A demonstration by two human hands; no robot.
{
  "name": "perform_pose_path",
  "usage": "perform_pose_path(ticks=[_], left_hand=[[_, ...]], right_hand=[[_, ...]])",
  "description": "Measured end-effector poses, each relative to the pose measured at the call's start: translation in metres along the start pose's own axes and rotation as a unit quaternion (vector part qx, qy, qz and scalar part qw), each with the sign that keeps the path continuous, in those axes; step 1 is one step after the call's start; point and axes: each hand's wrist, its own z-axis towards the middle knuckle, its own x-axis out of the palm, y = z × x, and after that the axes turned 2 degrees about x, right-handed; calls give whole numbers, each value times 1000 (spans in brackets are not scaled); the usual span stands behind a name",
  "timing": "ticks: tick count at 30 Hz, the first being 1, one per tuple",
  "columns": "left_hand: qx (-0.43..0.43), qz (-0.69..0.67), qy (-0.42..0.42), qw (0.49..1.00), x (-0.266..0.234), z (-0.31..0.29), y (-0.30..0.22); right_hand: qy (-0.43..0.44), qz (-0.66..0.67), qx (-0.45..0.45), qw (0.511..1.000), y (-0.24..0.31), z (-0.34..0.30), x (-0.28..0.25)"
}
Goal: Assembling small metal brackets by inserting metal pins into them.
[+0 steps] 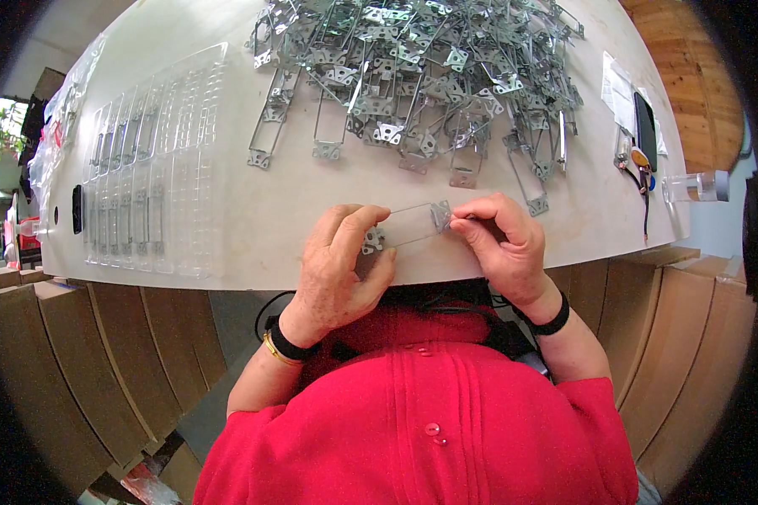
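My left hand [335,265] grips one end of a metal wire bracket [440,216], thumb and fingers closed around its stamped end plate. Two thin parallel wires run from there to a second perforated plate on the right. At that far plate my right hand [509,246] is closed in a pinch of thumb and forefinger; whether a small part sits between the fingertips cannot be made out. The bracket is held just above the table's near edge. Beyond my hands lies a large heap of similar metal brackets [413,84], some loose ones reaching toward me.
On the white table [269,227], a transparent plastic tray [206,177] at left holds several brackets in its slots. A small black object [77,209] lies beside it. At right are a phone [644,122], pliers [642,164] and a transparent jar [695,187]. Cardboard boxes [76,353] flank me.
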Motion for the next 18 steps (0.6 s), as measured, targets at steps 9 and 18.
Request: perform_pose_path(ticks=[9, 18], left_hand=[[0, 2, 0, 1000, -1, 1, -1], [3, 0, -6, 1000, 1, 0, 0]], right_hand=[[2, 15, -5, 1000, -1, 0, 1], [6, 9, -18, 1000, -2, 0, 0]])
